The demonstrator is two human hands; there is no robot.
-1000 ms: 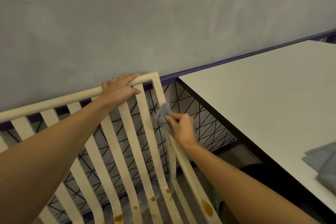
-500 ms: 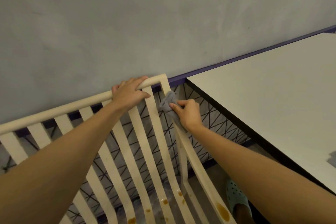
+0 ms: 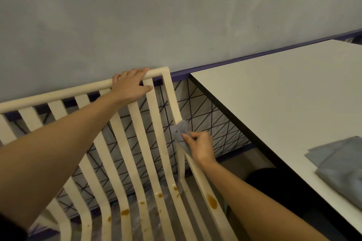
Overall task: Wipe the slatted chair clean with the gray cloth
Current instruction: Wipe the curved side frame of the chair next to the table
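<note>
A cream slatted chair (image 3: pixel 137 135) fills the lower left, its back against a gray wall. My left hand (image 3: pixel 130 86) grips the top rail near the right corner. My right hand (image 3: pixel 199 147) holds a bunched gray cloth (image 3: pixel 181 133) against the chair's right side rail, roughly midway down it. Brown stains (image 3: pixel 212 201) mark the lower part of that rail and several slats near the seat bend.
A white table (image 3: pixel 284 94) with a dark edge stands right of the chair. A folded gray cloth (image 3: pixel 340 164) lies on it at the right edge. A net of black cords (image 3: pixel 205 111) hangs behind the chair below a purple wall strip.
My right hand has slid the cloth down the right side rail, away from the top corner. My left hand keeps its grip on the top rail.
</note>
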